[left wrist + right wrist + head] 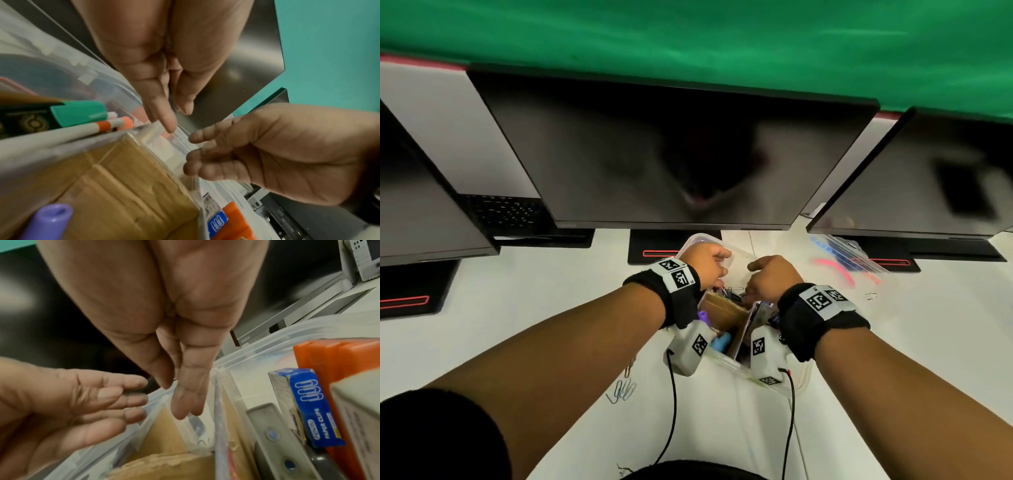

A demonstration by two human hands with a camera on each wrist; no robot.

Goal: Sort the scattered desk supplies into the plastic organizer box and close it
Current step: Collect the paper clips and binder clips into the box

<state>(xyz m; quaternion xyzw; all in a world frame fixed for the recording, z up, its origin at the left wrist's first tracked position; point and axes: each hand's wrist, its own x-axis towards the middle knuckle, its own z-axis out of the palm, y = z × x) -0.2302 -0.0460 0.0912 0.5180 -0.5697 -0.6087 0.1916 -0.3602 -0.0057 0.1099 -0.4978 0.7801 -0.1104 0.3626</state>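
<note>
Clear plastic organizer box (732, 258) beneath both hands, fingers loosely extended downward.

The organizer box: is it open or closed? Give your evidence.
Open. The box has no lid on; both hands reach inside, and the clip carton stands exposed.

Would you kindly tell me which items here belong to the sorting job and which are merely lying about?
Belongs to the job:
organizer box
loose paper clips
paper clip box
green-capped marker
both hands, left and right

Just lying about:
middle monitor
keyboard
</note>
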